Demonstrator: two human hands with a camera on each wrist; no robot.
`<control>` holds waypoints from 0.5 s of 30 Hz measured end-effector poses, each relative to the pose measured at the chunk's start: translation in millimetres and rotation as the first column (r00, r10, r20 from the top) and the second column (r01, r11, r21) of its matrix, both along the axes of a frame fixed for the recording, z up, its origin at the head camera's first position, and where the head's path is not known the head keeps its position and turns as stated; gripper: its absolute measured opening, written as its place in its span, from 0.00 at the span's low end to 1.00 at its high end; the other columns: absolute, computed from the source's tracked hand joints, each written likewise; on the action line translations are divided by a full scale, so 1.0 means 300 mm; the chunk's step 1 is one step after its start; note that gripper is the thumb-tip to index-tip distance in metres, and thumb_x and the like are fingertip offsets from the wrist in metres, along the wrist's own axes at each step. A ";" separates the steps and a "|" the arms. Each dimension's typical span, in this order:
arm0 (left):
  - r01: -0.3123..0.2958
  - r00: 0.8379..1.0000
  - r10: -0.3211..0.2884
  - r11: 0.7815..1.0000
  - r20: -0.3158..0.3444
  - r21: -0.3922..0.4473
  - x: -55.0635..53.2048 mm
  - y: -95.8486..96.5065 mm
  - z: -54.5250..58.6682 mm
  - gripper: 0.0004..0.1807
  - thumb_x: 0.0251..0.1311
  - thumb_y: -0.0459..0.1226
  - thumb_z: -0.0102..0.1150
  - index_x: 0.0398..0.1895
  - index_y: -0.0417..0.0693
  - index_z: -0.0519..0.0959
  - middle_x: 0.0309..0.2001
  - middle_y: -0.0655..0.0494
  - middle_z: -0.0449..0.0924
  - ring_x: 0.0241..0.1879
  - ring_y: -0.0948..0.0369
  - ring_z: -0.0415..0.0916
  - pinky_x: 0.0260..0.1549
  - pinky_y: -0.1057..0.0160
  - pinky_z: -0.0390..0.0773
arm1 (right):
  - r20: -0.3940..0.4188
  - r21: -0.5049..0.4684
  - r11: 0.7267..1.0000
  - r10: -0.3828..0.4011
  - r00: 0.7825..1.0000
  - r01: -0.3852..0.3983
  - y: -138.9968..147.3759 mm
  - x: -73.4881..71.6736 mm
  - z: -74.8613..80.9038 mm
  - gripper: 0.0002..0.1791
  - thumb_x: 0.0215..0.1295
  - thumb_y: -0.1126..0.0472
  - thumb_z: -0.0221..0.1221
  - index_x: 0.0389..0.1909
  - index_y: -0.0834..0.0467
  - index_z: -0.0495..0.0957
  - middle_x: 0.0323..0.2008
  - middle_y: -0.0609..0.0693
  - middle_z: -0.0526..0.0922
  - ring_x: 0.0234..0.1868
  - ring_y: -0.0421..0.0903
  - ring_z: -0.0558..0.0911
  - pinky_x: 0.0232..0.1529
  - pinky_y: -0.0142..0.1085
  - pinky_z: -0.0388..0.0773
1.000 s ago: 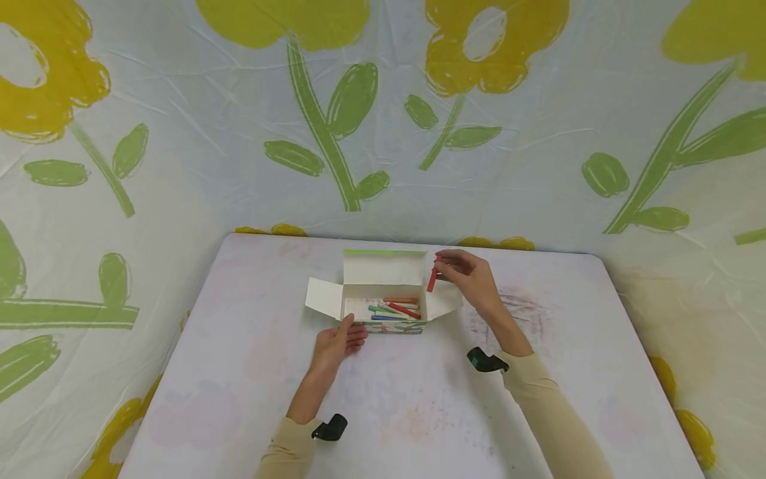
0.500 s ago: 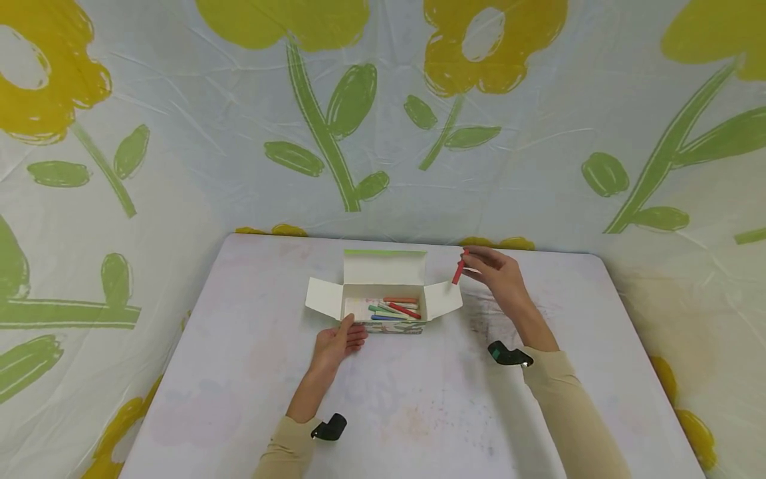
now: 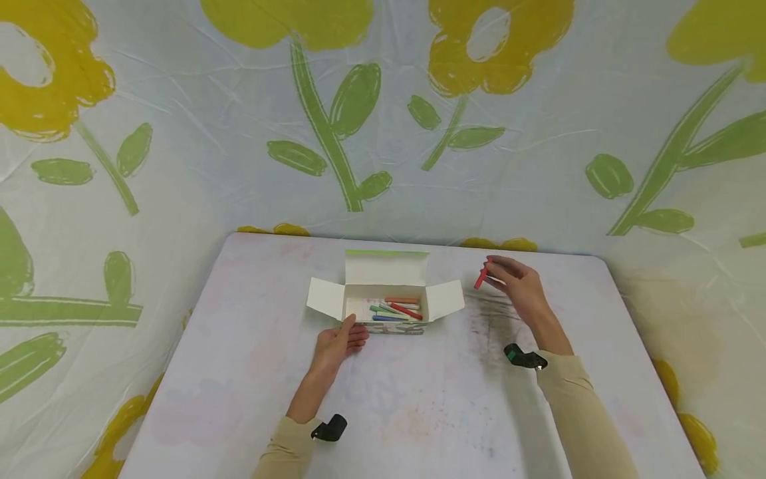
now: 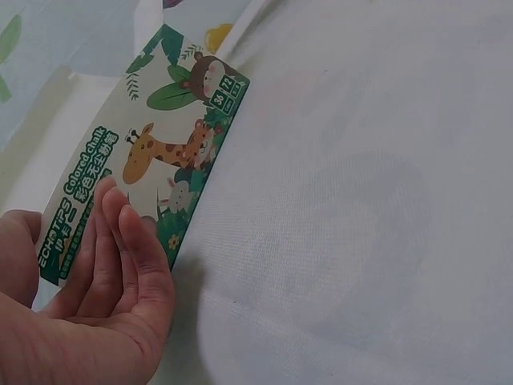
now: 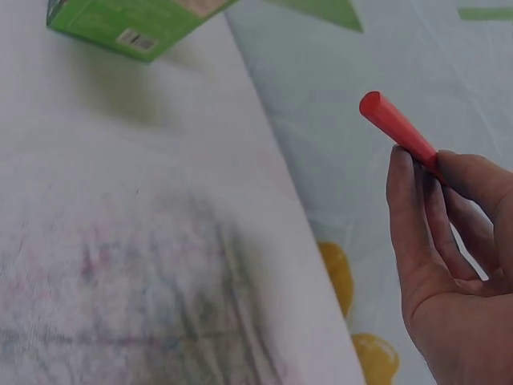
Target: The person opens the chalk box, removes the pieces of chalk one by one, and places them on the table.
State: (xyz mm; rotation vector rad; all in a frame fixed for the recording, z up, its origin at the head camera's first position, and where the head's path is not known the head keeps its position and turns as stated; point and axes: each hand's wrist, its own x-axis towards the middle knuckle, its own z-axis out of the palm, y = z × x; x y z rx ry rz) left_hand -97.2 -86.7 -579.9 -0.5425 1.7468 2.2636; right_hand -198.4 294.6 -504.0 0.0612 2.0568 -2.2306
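A piece of red chalk (image 5: 401, 128) is pinched between the thumb and fingers of my right hand (image 3: 519, 285), held above the table to the right of the box. In the right wrist view one blunt end of the chalk points away from the hand (image 5: 461, 265). My left hand (image 3: 335, 346) grips the near left corner of the chalk box (image 3: 395, 328), thumb at its rim and fingers along the printed front. "Colored Chalk" and cartoon animals show on that box front (image 4: 160, 152) in the left wrist view. Several chalks (image 3: 395, 309) lie inside, mostly toward the right.
The box's white flaps stand open: left flap (image 3: 326, 297), right flap (image 3: 445, 299) and lid (image 3: 387, 268). Dark smudges (image 5: 144, 297) mark the white tabletop (image 3: 239, 372) near the right hand. A flower-printed sheet (image 3: 239, 100) rises behind the table.
My right hand has moved right with the red chalk, from over the box's right flap to beyond it. My left hand and the box have stayed in place.
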 end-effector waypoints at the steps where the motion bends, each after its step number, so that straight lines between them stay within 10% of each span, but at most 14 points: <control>1: 0.001 1.000 -0.001 1.000 0.001 0.006 0.000 -0.001 -0.002 0.30 0.76 0.49 0.56 0.49 0.23 0.81 0.40 0.42 0.88 0.33 0.62 0.84 0.35 0.67 0.83 | 0.004 0.003 1.000 0.000 1.000 0.000 0.007 0.001 -0.010 0.18 0.74 0.63 0.62 0.61 0.61 0.78 0.47 0.46 0.87 0.49 0.41 0.86 0.55 0.34 0.81; 15: -0.001 1.000 0.001 1.000 -0.008 -0.004 -0.005 -0.001 -0.019 0.30 0.74 0.50 0.58 0.46 0.25 0.82 0.37 0.46 0.88 0.32 0.63 0.84 0.34 0.68 0.83 | 0.114 0.279 0.960 -0.005 0.993 -0.027 0.058 -0.006 -0.144 0.32 0.75 0.55 0.62 0.70 0.70 0.68 0.51 0.49 0.86 0.45 0.33 0.86 0.49 0.26 0.81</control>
